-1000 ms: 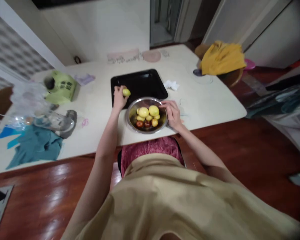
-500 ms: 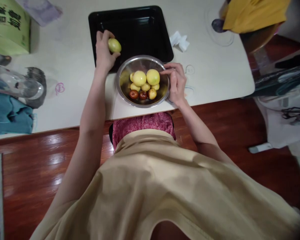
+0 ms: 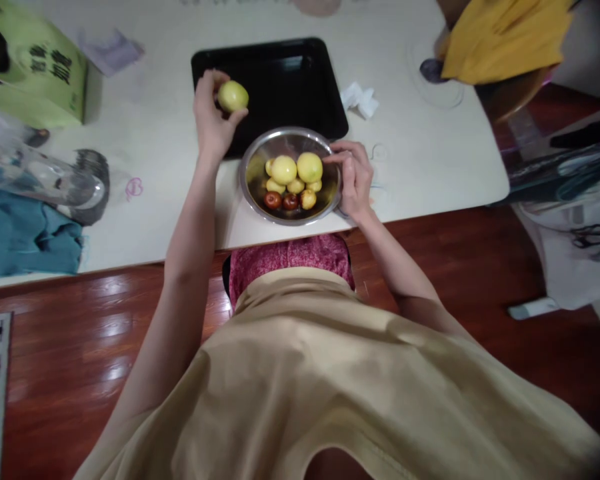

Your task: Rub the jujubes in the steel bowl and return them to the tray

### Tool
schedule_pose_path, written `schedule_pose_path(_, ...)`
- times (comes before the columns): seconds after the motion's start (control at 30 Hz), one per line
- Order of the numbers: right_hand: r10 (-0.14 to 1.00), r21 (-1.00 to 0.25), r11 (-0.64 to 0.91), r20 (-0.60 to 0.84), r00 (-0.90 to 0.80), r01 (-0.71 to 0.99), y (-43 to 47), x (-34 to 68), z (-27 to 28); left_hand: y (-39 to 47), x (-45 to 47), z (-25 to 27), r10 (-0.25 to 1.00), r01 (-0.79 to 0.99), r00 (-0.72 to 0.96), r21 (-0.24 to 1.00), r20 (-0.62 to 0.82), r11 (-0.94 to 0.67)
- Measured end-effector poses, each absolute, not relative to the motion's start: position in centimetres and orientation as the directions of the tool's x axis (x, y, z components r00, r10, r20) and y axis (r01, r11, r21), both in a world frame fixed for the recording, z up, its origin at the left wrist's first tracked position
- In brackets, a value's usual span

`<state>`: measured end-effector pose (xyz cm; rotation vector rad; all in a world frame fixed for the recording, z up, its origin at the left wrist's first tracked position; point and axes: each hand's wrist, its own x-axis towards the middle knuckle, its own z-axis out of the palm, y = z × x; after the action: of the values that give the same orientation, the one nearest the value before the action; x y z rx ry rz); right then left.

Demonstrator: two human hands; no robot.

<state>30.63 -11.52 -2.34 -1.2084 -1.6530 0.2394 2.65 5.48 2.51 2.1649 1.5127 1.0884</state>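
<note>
Between the thumb and fingers of my left hand [image 3: 213, 113] is a smooth yellow-green, lemon-like fruit [image 3: 233, 97]. That hand is over the left part of a black rectangular tray [image 3: 280, 93]. My right hand [image 3: 353, 175] grips the right rim of a stainless steel bowl [image 3: 253, 193], index finger reaching over the edge. Inside the bowl are two larger yellow fruits [image 3: 309, 167], several smaller yellow ones [image 3: 275, 185] and small reddish-brown round fruits [image 3: 273, 200]. The bowl stands at the table's near edge, in front of the tray.
Crumpled white tissue [image 3: 360, 100] lies right of the tray. On the left are a green box [image 3: 55, 87], a clear bottle [image 3: 45, 180] and a teal cloth [image 3: 25, 233]. A yellow cloth [image 3: 505, 40] hangs over a basin at the far right.
The whole view has shifted, so the table sits lower in the picture. My left hand has risen slightly relative to the tray with the fruit. My right hand stays on the bowl.
</note>
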Motion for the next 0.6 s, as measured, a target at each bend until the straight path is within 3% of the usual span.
schedule_pose_path(0.13, 0.827, -0.71, 0.447, 0.56, 0.052, 0.543, -11.8, 30.3, -1.8, 1.0, 2.6, 5.2, 0.87, 0.531, 0.042, 0.727, 0.491, -0.435)
schedule_pose_path(0.2, 0.791, -0.679, 0.487, 0.61, 0.052, 0.549, -11.8, 30.1, -1.4, -2.3, 2.8, 6.2, 0.863, 0.45, 0.047, 0.761, 0.503, -0.468)
schedule_pose_path(0.37, 0.669, -0.568, 0.594, 0.742, 0.042, 0.57, -11.9, 30.1, -0.9, -8.8, 4.2, 5.4, 0.797, 0.339, 0.107, 0.731, 0.595, -0.592)
schedule_pose_path(0.6, 0.689, -0.594, 0.58, 0.723, 0.053, 0.558, -11.4, 30.7, -2.6, -11.8, 5.1, 4.2, 0.773, 0.304, 0.141, 0.716, 0.619, -0.629)
